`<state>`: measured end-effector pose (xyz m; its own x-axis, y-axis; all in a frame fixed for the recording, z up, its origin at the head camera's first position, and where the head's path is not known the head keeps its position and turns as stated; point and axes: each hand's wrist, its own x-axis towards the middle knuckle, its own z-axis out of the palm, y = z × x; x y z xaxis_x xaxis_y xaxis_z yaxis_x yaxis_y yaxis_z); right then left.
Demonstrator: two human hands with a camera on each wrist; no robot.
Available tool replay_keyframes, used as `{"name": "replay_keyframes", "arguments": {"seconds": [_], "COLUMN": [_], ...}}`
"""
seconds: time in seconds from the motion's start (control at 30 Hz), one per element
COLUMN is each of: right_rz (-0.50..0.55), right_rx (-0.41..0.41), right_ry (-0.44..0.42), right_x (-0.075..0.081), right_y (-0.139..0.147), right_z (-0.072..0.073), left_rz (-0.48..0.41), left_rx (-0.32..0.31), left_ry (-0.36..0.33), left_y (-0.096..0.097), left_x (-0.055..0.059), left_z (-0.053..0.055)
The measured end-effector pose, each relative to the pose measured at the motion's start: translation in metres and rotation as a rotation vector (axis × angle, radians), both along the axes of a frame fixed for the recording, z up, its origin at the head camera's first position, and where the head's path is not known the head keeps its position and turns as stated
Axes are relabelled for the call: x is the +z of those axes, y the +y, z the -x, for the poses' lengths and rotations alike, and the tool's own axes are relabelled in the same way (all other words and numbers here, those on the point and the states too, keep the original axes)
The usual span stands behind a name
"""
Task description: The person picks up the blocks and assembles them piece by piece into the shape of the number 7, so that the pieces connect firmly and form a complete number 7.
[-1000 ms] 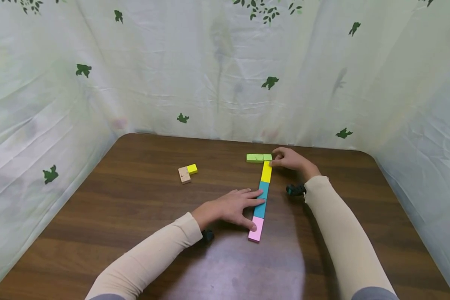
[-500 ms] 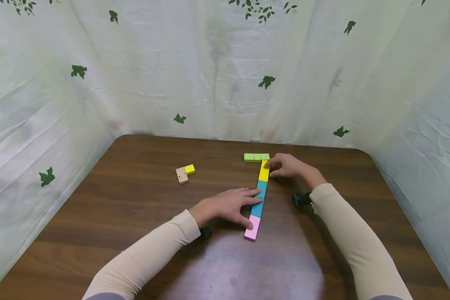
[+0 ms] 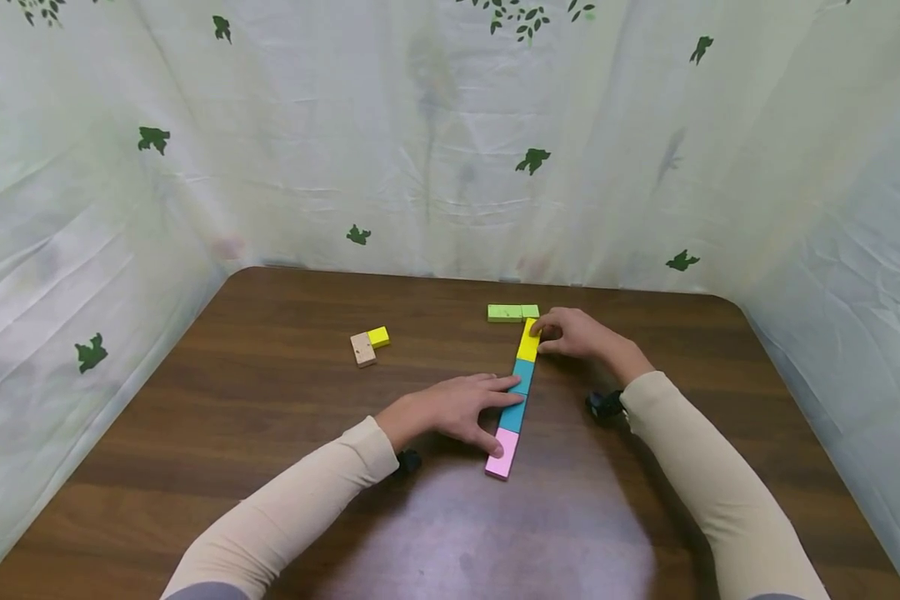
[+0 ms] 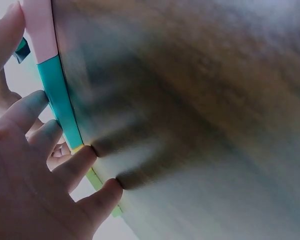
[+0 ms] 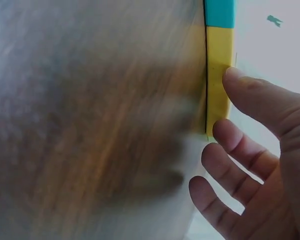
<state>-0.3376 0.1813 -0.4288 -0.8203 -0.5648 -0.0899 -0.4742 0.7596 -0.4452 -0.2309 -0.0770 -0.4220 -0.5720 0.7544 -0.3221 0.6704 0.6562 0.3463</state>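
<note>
In the head view a straight row of wooden blocks runs away from me: a pink block (image 3: 499, 467), two blue blocks (image 3: 513, 418) and a yellow block (image 3: 528, 343). Two light green blocks (image 3: 504, 313) lie crosswise at its far end. My left hand (image 3: 457, 408) spreads its fingers along the row's left side, fingertips on the blue blocks and thumb on the pink one. At the yellow block, my right hand (image 3: 581, 335) touches the far part with loosely bent fingers. The right wrist view shows its thumb (image 5: 237, 82) against the yellow block's side.
A natural wood block (image 3: 363, 350) and a small yellow block (image 3: 378, 337) lie touching, left of the row on the brown table (image 3: 270, 367). Pale curtains (image 3: 390, 150) with green bird prints surround the table's back and sides.
My right hand has shifted from beside the junction of green and yellow blocks onto the yellow block's far part. The left hand stays on the row. The head view has moved slightly.
</note>
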Motion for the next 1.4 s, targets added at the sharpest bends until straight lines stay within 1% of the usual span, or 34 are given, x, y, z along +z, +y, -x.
{"name": "replay_keyframes", "arguments": {"seconds": [0.1,0.17,0.27,0.3,0.4,0.5,0.63,0.77,1.0,1.17,1.3,1.4], "right_rz": [0.029,0.059,0.119,0.132,0.16,0.162,0.157,0.163,0.17,0.166,0.172,0.179], "right_rx": [-0.022,-0.065,-0.141,-0.165,-0.201,-0.228,-0.256,-0.265,-0.258,-0.245,-0.232,-0.196], "right_ry": [-0.001,0.006,-0.007,-0.02,-0.077,-0.117,-0.12,-0.119,-0.128,-0.131,-0.139,-0.121], "right_x": [0.001,0.002,0.002,0.001,-0.004,-0.01,-0.011,-0.01,-0.013,-0.013,-0.008,-0.001], "right_y": [0.002,0.003,0.003,0.003,0.004,0.004,0.003,0.003,0.0,-0.003,-0.008,-0.016], "right_z": [0.005,0.013,0.026,0.031,0.041,0.046,0.046,0.046,0.044,0.046,0.05,0.053], "left_rz": [-0.003,-0.004,-0.01,-0.011,-0.023,-0.027,-0.025,-0.022,-0.027,-0.023,-0.026,-0.028], "left_rx": [-0.001,0.001,0.008,0.01,0.012,0.007,0.004,0.013,0.02,0.022,0.018,0.014], "left_ry": [0.002,-0.001,-0.012,-0.014,-0.024,-0.021,-0.002,0.011,-0.012,-0.001,-0.001,-0.002], "left_y": [0.0,0.0,0.001,0.001,0.002,0.003,0.003,0.001,-0.001,-0.003,-0.003,-0.002], "left_x": [0.001,0.003,0.005,0.005,0.003,0.001,0.0,-0.002,-0.002,-0.003,-0.003,-0.002], "left_z": [-0.001,-0.001,-0.002,-0.003,-0.004,-0.005,-0.003,-0.001,-0.003,-0.003,-0.004,-0.005]}}
